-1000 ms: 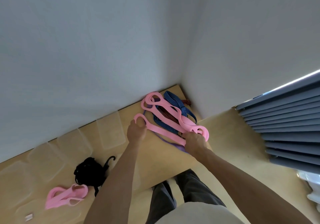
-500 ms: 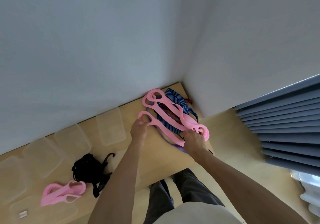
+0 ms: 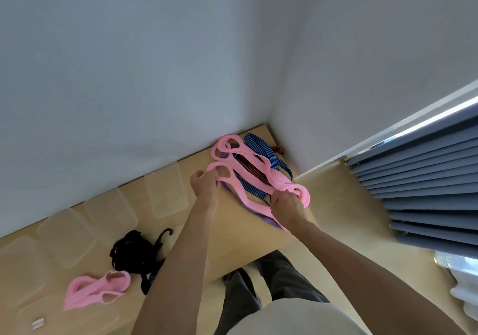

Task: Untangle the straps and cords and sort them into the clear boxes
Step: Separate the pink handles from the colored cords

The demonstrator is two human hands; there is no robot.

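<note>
A long pink looped strap (image 3: pixel 254 165) lies tangled over a blue striped cord (image 3: pixel 258 144), a red-black cord (image 3: pixel 248 169) and a purple strap (image 3: pixel 261 215) in the table's far right corner. My left hand (image 3: pixel 205 183) pinches the pink strap's near-left loop. My right hand (image 3: pixel 287 205) grips the strap's right end near the table edge. Clear boxes (image 3: pixel 165 192) stand in a row along the wall. A second pink strap (image 3: pixel 97 288) lies in a box at the lower left, beside a black cord bundle (image 3: pixel 137 253) with hooks.
The wooden table (image 3: pixel 232 236) fills the corner between two white walls. Its front edge runs just above my dark trousers (image 3: pixel 269 277). Grey blinds (image 3: pixel 424 179) hang at the right. A small white clip (image 3: pixel 38 323) lies at the lower left.
My left hand has moved a little right along the pink loop and my right hand has shifted slightly up on the strap's end. The pile has barely moved.
</note>
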